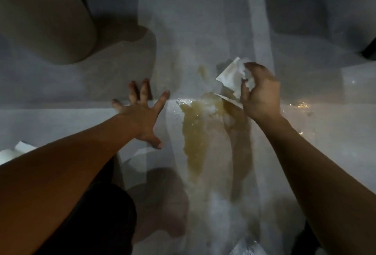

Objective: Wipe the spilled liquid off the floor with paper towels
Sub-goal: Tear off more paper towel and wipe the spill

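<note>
The right hand (259, 90) is closed around a bunched white paper towel (234, 76). The fingers curl over the crumpled part of the towel, and a flatter, folded corner sticks out to the left of the hand. The lower portion of that corner is stained a yellowish brown. The towel is held at the far end of the spill; whether its lower edge touches the floor cannot be told.

The left hand (142, 116) holds nothing. Its fingers are spread wide, palm facing down, over the pale floor (317, 132) just to the left of the spill. Contact between the palm and the floor cannot be confirmed (lighting is dim and the fingertips are blurred).

The spilled liquid (201, 130) is a yellowish-brown puddle lying on the floor between the two forearms. It runs from a point near the right hand down toward the bottom of the view, widest at its upper end and narrowing lower down. A smaller separate patch (202, 70) of the same colour lies just beyond it, left of the towel. The wet surface shows bright glints along a seam in the floor.

More white paper (18, 150) lies at the left edge of the view, partly hidden behind the left forearm, and another white strip (140, 152) shows just below the left thumb. A large rounded grey-beige object (50, 21) occupies the upper left.
</note>
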### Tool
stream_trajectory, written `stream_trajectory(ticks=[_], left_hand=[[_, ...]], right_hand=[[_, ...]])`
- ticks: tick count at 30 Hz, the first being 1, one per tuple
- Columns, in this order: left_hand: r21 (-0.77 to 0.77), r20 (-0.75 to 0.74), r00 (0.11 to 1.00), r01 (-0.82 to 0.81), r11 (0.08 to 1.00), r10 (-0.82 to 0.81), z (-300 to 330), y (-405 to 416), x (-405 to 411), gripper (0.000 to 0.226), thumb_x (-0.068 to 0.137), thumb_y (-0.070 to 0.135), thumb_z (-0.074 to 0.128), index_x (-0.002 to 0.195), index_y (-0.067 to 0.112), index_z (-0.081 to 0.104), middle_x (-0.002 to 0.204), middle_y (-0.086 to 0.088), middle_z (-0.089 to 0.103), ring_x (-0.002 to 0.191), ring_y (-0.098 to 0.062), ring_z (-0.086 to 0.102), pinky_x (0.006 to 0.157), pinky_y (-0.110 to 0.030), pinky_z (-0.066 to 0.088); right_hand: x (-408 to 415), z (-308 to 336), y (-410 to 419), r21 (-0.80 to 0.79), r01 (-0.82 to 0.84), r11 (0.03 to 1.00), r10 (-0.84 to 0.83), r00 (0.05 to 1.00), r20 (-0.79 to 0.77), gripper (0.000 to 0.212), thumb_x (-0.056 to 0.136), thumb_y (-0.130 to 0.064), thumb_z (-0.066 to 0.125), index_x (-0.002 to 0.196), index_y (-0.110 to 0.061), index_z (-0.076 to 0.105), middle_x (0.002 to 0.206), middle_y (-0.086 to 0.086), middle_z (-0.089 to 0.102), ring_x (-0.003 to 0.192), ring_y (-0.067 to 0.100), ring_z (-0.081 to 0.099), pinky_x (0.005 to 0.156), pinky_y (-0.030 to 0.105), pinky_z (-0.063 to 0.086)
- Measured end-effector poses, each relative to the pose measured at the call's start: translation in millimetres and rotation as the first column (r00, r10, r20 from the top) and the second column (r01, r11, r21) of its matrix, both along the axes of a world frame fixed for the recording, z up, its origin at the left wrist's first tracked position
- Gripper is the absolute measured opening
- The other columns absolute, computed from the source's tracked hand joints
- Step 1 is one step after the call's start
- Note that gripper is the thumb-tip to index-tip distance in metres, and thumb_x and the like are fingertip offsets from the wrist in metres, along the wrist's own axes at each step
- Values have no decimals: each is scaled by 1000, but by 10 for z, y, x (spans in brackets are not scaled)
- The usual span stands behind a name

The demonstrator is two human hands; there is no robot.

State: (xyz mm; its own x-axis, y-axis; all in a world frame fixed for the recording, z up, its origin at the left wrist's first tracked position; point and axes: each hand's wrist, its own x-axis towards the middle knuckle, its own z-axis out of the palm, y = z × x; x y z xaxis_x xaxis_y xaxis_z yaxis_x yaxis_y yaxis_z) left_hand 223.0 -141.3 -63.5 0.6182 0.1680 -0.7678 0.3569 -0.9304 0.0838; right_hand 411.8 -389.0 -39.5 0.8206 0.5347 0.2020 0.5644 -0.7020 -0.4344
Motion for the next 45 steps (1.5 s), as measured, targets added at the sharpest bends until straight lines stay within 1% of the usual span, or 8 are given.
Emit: stream_trajectory(ticks=[3, 7, 16, 21, 25, 35, 39, 45], left_hand=[[31, -60, 998, -18, 999, 20, 18, -55, 42, 168, 43, 82, 84, 132, 46, -54, 142, -15, -61, 136, -51, -45, 105, -87, 5], [30, -142, 989, -32, 999, 36, 12, -75, 101, 169, 45, 78, 86, 128, 45, -57, 133, -13, -68, 130, -48, -53, 105, -87, -2], [36, -259, 964, -48, 998, 56, 108, -119, 175, 170, 46, 75, 88, 123, 46, -60, 126, -13, -72, 125, -49, -56, 105, -87, -2], [47, -277, 959, -50, 998, 61, 126, -134, 217, 170, 45, 76, 88, 123, 47, -60, 125, -12, -73, 123, -48, -57, 104, -87, -2], [45, -290, 955, -44, 998, 55, 100, -137, 221, 170, 44, 76, 88, 121, 47, -61, 126, -12, -72, 124, -48, -57, 106, -86, -1], [28, -295, 954, -40, 999, 46, 98, -119, 231, 170, 45, 74, 89, 126, 47, -58, 124, -11, -73, 118, -47, -60, 103, -88, -3], [30, -300, 953, -46, 998, 53, 98, -128, 230, 171, 45, 73, 90, 125, 46, -59, 123, -11, -74, 117, -47, -61, 103, -88, -4], [33, -307, 950, -42, 999, 50, 117, -140, 237, 170, 47, 73, 89, 128, 44, -58, 127, -14, -71, 120, -49, -58, 103, -88, -3]], right_hand=[[-144, -334, 144, -313, -165, 935, 76, 958, -276, 61, 94, -52, 43, 147, -21, 47, 163, 21, 24, 151, 38, 22, 123, 47, 22], [-361, -669, 410, -420, -157, 894, 10, 943, -332, 79, 96, -74, 16, 159, -27, 21, 167, 15, -14, 153, 36, -19, 123, 55, -10], [-906, -558, -491, -418, -614, 670, 532, 789, -306, 68, 108, -49, 19, 160, -6, 15, 169, 13, 0, 156, 25, -8, 125, 49, 14], [-540, -440, -132, -281, -426, 860, 388, 904, -181, 64, 107, -47, 34, 158, -10, 27, 167, 19, 13, 156, 31, 6, 126, 47, 12], [-565, -570, 400, -447, -376, 811, 266, 919, -290, 82, 102, -64, 15, 161, -9, 0, 168, 15, -12, 154, 29, -18, 126, 48, 2], [-554, -565, -48, -324, -557, 765, 506, 830, -233, 61, 108, -47, 23, 157, -11, 29, 167, 17, 15, 156, 29, 7, 126, 47, 15], [-463, -548, 244, -410, -475, 779, 400, 879, -258, 74, 105, -58, 24, 161, -11, 10, 168, 17, -4, 155, 29, -11, 127, 46, 2], [-889, -810, 48, -260, -563, 784, 518, 825, -224, 57, 104, -19, 41, 156, 0, 26, 165, 19, 20, 155, 33, 10, 126, 48, 14]])
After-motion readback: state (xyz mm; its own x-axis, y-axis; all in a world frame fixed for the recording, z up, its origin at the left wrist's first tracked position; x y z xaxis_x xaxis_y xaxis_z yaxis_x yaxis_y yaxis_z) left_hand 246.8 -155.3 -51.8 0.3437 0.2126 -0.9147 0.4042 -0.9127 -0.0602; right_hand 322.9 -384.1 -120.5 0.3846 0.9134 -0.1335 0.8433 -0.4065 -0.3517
